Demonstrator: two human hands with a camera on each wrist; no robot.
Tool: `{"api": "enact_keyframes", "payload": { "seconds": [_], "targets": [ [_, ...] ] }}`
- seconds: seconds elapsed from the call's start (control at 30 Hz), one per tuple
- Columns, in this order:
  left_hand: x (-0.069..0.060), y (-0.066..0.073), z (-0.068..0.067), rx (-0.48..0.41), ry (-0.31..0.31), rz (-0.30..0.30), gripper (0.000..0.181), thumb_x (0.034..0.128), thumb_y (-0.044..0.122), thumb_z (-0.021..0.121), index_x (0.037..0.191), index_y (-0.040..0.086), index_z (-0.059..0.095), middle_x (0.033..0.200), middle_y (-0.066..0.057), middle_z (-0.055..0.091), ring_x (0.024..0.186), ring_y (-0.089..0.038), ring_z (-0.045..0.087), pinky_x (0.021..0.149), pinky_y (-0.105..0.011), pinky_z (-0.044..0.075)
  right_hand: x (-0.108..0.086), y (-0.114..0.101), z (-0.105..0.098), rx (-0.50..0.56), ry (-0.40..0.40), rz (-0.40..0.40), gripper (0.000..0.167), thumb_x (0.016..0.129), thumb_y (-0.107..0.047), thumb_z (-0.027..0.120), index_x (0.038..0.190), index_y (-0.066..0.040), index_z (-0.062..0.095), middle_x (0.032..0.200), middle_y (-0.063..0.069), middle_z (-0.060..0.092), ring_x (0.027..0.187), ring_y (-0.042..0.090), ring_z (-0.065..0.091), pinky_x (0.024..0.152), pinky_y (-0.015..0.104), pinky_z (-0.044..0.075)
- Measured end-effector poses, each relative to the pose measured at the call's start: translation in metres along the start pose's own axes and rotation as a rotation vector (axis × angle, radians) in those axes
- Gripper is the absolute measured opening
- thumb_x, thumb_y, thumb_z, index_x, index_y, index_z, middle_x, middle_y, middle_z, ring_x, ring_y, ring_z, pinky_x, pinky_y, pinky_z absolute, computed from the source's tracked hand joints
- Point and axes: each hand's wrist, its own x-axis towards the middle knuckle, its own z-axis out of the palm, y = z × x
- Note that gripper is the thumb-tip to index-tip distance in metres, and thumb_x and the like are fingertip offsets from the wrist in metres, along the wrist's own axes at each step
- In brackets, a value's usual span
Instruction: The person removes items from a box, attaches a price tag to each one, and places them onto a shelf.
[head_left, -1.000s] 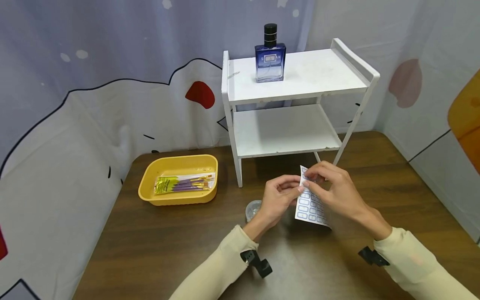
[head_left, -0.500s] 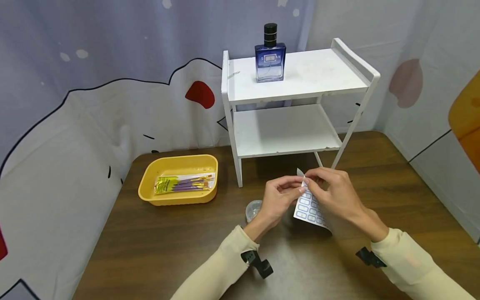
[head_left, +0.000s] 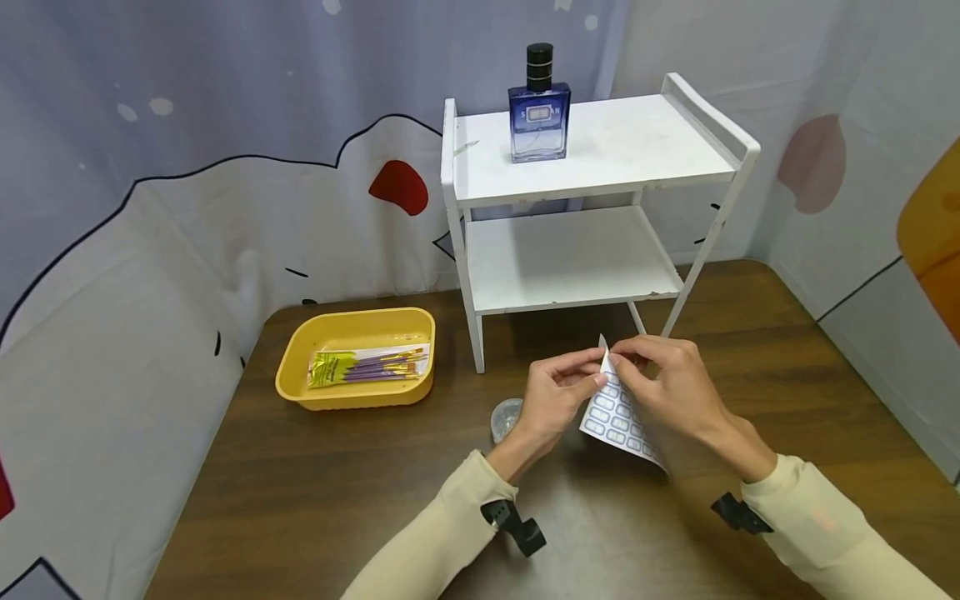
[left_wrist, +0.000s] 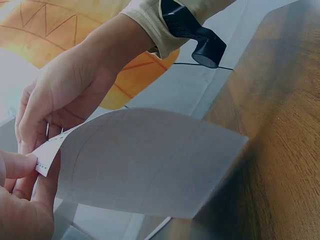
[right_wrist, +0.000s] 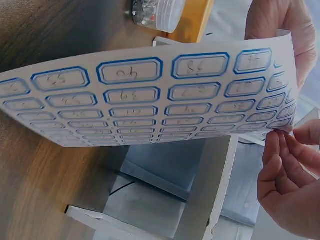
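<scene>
Both hands hold a sheet of white stickers (head_left: 619, 414) above the table. Its rows of blue-framed labels carry handwritten marks, readable in part on the sheet (right_wrist: 131, 95) in the right wrist view. My left hand (head_left: 553, 398) pinches the sheet's left edge between thumb and fingers. At the top corner, my right hand (head_left: 675, 387) pinches it with thumb and forefinger. The sheet curves, and its plain back (left_wrist: 145, 160) faces the left wrist camera. A blue perfume bottle (head_left: 539, 125) with a small label on its front stands upright on the shelf's top board.
The white two-tier shelf (head_left: 637, 142) stands behind the hands. To the left, a yellow tray (head_left: 292, 367) holds a packet of paintbrushes (head_left: 371, 367). A small clear round container (head_left: 505, 417) sits beside my left wrist, partly hidden by it. Printed curtains surround the wooden table (head_left: 315, 500).
The sheet's top corner, bent over half a second ago, now stands up more. Its lower edge has swung slightly left and down. Both hands stay nearly in place.
</scene>
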Motion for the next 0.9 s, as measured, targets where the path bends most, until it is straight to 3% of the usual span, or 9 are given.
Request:
{"api": "enact_keyframes", "payload": {
  "seconds": [0.4, 0.67, 0.9],
  "targets": [
    [-0.0009, 0.001, -0.0022, 0.024, 0.001, 0.008, 0.035, 0.0866, -0.016, 0.063, 0.122, -0.017, 0.061, 0.104, -0.039, 0.066, 0.08, -0.001, 0.066, 0.075, -0.015, 0.055, -0.0009, -0.0006, 0.0053, 0.02, 0.023, 0.032, 0.013, 0.085, 0.008, 0.067, 0.088, -0.002, 0.074, 0.08, 0.006, 0.073, 0.066, 0.004, 0.054, 0.059, 0.013, 0.042],
    [-0.0007, 0.0006, -0.0057, 0.047, 0.014, 0.015, 0.038, 0.086, -0.016, 0.062, 0.124, -0.014, 0.062, 0.1, -0.04, 0.064, 0.077, -0.001, 0.065, 0.073, -0.014, 0.053, -0.0003, 0.0012, 0.0074, 0.09, -0.019, 0.153, 0.012, 0.089, 0.007, 0.063, 0.088, -0.002, 0.071, 0.077, 0.008, 0.069, 0.065, 0.002, 0.054, 0.06, 0.014, 0.042],
    [-0.0005, 0.0009, -0.0079, 0.029, 0.011, 0.027, 0.042, 0.0845, -0.018, 0.061, 0.127, -0.012, 0.061, 0.087, -0.015, 0.068, 0.074, -0.002, 0.065, 0.07, -0.015, 0.053, -0.0008, 0.0039, 0.0091, 0.105, -0.045, 0.194, 0.01, 0.093, 0.004, 0.059, 0.09, -0.001, 0.067, 0.077, 0.006, 0.064, 0.07, 0.004, 0.052, 0.063, 0.016, 0.041]
  ]
}}
